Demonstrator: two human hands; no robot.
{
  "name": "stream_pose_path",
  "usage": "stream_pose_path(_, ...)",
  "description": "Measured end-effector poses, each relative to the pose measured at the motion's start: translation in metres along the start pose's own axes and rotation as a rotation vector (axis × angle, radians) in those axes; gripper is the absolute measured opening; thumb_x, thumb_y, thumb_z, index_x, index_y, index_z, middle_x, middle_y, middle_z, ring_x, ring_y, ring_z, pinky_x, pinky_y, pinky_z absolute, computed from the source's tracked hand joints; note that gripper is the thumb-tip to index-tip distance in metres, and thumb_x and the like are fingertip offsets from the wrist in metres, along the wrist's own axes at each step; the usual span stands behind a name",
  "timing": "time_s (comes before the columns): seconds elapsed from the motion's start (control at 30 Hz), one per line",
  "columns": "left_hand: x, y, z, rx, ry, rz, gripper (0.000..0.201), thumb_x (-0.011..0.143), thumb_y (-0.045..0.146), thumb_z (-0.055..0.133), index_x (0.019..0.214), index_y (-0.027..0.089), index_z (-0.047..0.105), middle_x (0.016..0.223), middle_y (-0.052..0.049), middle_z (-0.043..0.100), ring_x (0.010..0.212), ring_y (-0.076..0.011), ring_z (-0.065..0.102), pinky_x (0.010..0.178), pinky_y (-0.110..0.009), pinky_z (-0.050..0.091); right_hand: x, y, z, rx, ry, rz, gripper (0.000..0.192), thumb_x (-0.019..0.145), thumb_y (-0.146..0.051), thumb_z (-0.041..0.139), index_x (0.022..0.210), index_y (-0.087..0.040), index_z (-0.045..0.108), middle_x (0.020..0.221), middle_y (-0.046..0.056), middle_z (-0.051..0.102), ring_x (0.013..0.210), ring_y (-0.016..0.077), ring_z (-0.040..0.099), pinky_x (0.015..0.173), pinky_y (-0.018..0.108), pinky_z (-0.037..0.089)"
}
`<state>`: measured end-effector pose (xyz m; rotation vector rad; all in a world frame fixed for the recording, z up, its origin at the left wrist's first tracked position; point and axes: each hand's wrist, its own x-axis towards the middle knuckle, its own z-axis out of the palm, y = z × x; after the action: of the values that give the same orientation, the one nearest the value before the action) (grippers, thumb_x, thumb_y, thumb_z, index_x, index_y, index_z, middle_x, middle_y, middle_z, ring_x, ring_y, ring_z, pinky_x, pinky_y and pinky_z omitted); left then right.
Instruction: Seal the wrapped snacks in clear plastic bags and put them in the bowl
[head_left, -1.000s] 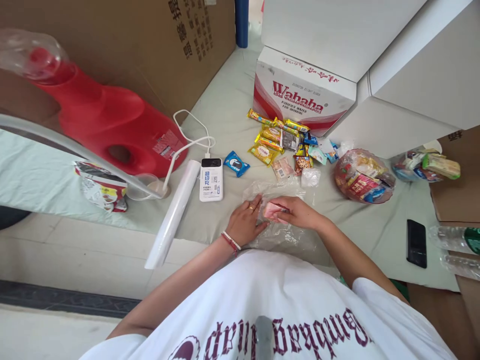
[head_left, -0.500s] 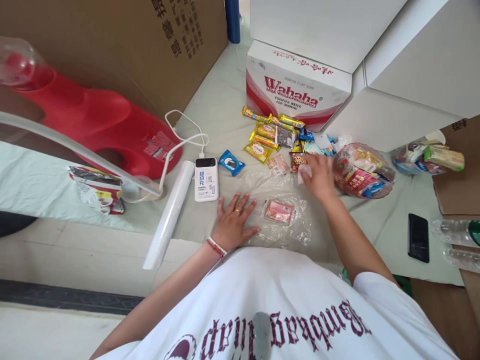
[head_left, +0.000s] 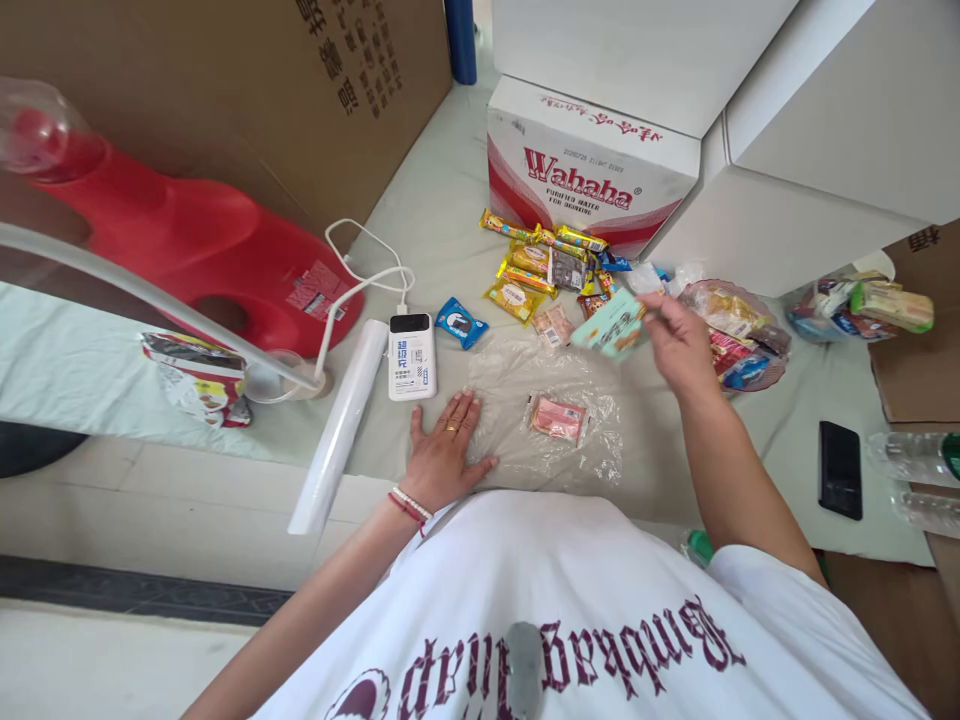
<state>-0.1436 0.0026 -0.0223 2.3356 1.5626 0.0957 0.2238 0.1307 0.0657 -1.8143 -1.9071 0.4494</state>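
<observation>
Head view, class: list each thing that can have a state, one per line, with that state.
Left hand: flat, pressing the clear bag.
Right hand: raised, gripping a green packet.
Clear bag: spread flat.
Pink packet: lying on the bag.
Power bank: cable plugged in.
Phone: screen dark.

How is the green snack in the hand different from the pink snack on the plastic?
The light green snack packet is held up in the right hand, lifted off the surface; the pink snack packet lies flat inside the clear plastic bag. The green packet is tilted and looks larger; the pink packet looks smaller and has a white label. Both are small sealed packets. The left hand presses flat on the bag's edge.
</observation>
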Motion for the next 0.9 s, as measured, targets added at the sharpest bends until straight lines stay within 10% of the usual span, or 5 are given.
stream_pose_path(0.13, 0.002, -0.002, 0.001, 0.009, -0.011, 0.010, 0.089, 0.093, 0.058, 0.054, 0.166, 0.017, 0.025, 0.169, -0.021, 0.029, 0.155, -0.0405, 0.034, 0.125, -0.071, 0.004, -0.055, -0.030, 0.044, 0.216, -0.434, -0.008, 0.039, 0.096, -0.020, 0.044, 0.123, -0.023, 0.073, 0.112, 0.006, 0.075, 0.103, 0.0235, 0.068, 0.096, 0.041, 0.055)
stream_pose_path(0.33, -0.004, 0.004, -0.003, 0.023, 0.065, 0.009, 0.086, 0.092, 0.053, 0.058, 0.165, 0.017, 0.030, 0.170, -0.019, 0.028, 0.158, -0.0402, 0.028, 0.126, -0.069, 0.005, -0.096, -0.052, 0.072, -0.103, -0.191, -0.058, 0.047, 0.100, -0.032, 0.051, 0.143, -0.016, 0.061, 0.145, 0.020, 0.056, 0.133, 0.0354, 0.047, 0.113, 0.053, 0.042)
stream_pose_path(0.43, -0.008, 0.007, -0.006, 0.024, 0.107, 0.089, 0.068, 0.097, 0.043, 0.055, 0.161, 0.028, 0.041, 0.169, -0.012, 0.033, 0.160, -0.0373, 0.024, 0.126, -0.069, 0.000, -0.104, -0.052, 0.065, -0.099, -0.288, -0.093, 0.060, 0.095, -0.040, 0.063, 0.151, -0.019, 0.053, 0.146, 0.018, 0.056, 0.137, 0.0362, 0.042, 0.114, 0.054, 0.040)
stream_pose_path(0.63, -0.010, 0.005, -0.005, -0.026, -0.002, 0.110, 0.068, 0.098, 0.039, 0.052, 0.163, 0.030, 0.035, 0.166, -0.011, 0.039, 0.157, -0.0353, 0.033, 0.122, -0.074, -0.011, -0.108, -0.053, 0.059, -0.105, -0.521, -0.166, 0.044, 0.088, -0.033, 0.076, 0.129, -0.019, 0.070, 0.111, 0.013, 0.065, 0.119, 0.0322, 0.051, 0.103, 0.046, 0.046)
stream_pose_path(0.9, -0.015, 0.004, 0.000, -0.014, -0.035, 0.046, 0.082, 0.097, 0.057, 0.050, 0.166, 0.021, 0.026, 0.171, -0.015, 0.028, 0.158, -0.0407, 0.027, 0.123, -0.074, -0.006, -0.100, -0.036, 0.040, 0.080, -0.395, -0.311, 0.017, 0.100, -0.029, 0.059, 0.099, -0.021, 0.074, 0.111, 0.011, 0.070, 0.104, 0.0269, 0.058, 0.095, 0.041, 0.047)
